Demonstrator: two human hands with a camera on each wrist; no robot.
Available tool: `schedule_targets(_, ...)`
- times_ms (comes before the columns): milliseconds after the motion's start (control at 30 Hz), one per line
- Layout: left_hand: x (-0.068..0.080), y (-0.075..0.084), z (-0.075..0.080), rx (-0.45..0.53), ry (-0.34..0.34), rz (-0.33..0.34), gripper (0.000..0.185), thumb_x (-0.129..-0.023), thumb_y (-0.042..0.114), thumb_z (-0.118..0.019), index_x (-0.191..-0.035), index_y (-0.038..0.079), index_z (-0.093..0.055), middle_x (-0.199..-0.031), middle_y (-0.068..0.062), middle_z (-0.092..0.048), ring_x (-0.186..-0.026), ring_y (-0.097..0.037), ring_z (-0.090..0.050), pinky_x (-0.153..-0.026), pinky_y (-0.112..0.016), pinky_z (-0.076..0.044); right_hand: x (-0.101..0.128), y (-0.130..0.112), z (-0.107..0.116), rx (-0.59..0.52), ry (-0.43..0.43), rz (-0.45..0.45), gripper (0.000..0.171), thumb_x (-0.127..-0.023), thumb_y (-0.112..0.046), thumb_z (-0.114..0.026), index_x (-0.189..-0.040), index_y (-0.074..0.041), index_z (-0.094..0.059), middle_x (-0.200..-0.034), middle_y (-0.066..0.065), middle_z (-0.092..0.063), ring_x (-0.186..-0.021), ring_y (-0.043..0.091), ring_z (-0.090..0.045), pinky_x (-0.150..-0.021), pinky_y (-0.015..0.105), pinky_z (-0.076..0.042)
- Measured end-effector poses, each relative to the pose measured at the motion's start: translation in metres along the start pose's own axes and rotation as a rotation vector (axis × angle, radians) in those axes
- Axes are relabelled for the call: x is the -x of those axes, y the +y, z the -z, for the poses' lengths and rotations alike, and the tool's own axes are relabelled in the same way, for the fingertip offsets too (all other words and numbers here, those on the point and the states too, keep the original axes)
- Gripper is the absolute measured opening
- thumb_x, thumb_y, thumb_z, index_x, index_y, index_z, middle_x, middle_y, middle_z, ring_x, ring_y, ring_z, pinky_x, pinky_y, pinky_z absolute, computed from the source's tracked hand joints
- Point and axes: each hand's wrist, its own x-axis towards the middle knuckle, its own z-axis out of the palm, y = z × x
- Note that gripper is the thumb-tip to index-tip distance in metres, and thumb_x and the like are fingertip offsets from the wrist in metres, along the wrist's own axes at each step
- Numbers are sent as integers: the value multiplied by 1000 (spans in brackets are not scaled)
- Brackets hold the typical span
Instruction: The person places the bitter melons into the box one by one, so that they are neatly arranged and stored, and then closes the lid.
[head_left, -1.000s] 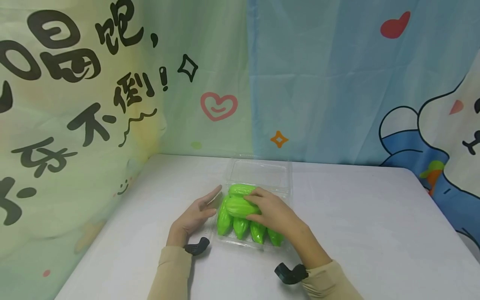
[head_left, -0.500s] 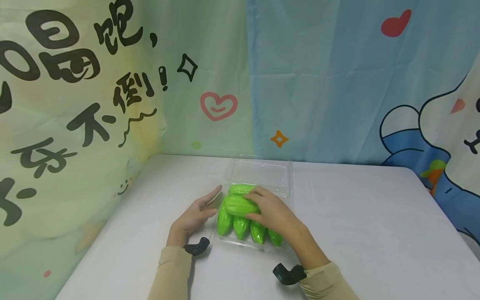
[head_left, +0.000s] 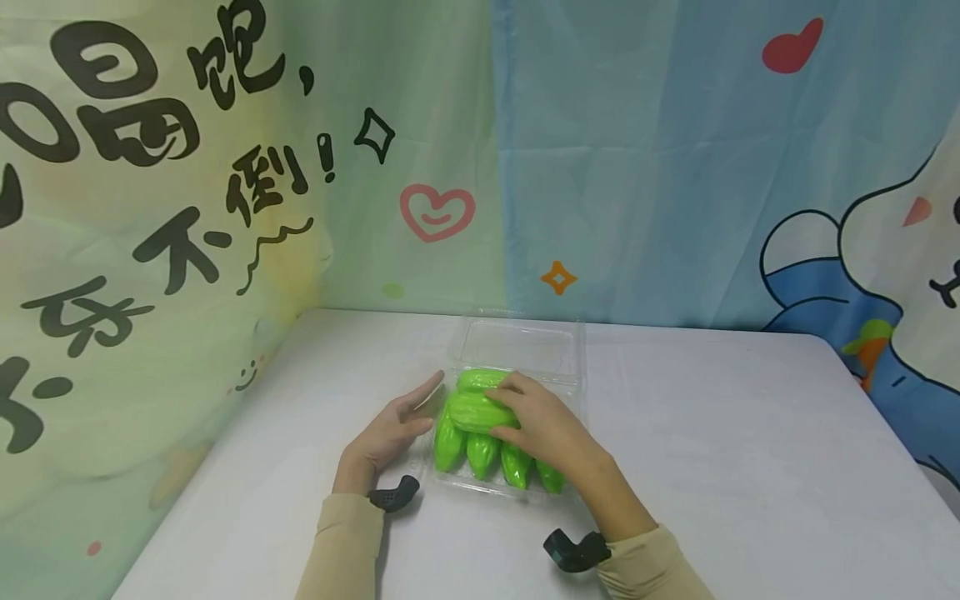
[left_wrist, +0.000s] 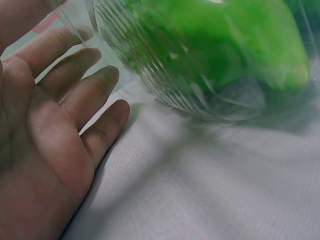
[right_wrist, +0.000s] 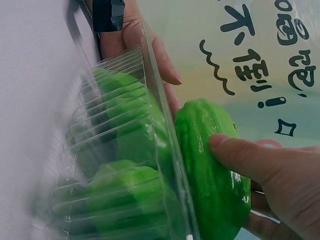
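A clear plastic clamshell box (head_left: 480, 483) stands on the table, filled with several glossy green ridged melons (head_left: 482, 454). Another green melon (head_left: 476, 412) lies crosswise on top of them, and my right hand (head_left: 547, 421) grips it. In the right wrist view, the thumb presses on this held melon (right_wrist: 207, 165) while the other fingers go behind it, close above the box rim. My left hand (head_left: 386, 433) is at the box's left side with its fingers spread. In the left wrist view its fingers (left_wrist: 95, 90) are nearly straight, right by the ribbed plastic wall.
The box's transparent lid (head_left: 521, 346) is folded back toward the rear of the white table (head_left: 750, 450). A printed cloth backdrop (head_left: 637, 167) hangs behind the table and along its left. A black wrist camera (head_left: 576, 550) sits on the right wrist, another on the left.
The right wrist and sleeve have shifted slightly left. The held melon moved a touch left on the pile, and the left hand has stayed in place.
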Motion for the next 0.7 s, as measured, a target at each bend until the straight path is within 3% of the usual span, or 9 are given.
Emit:
schedule_targets(200, 0, 0, -1, -9, -2, -1, 74, -84, 28, -71, -148, 31, -33, -158, 12, -21, -146, -20, -19, -120, -45, -8, 1, 0, 1, 1, -6, -6, 52, -80, -30, -76, -126, -11, -62, -115, 0, -59, -107, 17, -59, -96, 33, -50)
schedule_targets(500, -1, 5, -1, -7, -11, 5, 78, -85, 20, -70, -150, 22, -28, -159, 5, -17, -147, -24, -16, -120, -46, -7, 4, 1, 4, 9, 13, -4, 51, -81, -32, -75, -126, -14, -62, -117, -1, -59, -111, 16, -58, -99, 34, -49)
schedule_targets(567, 2, 13, -4, -10, -12, 9, 78, -86, 19, -70, -151, 18, -26, -160, 3, -17, -147, -25, -16, -120, -46, -7, 5, 0, 7, 15, 11, -12, 50, -81, -33, -74, -127, -15, -62, -119, -1, -59, -112, 17, -58, -99, 34, -49)
schedule_targets(700, 4, 12, -3, -20, -12, -11, 75, -86, 20, -69, -150, 21, -29, -159, 6, -20, -146, -23, -19, -120, -45, -9, 10, 2, 21, -10, 40, -28, 49, -84, -34, -71, -128, -15, -60, -123, 0, -57, -115, 18, -57, -98, 35, -50)
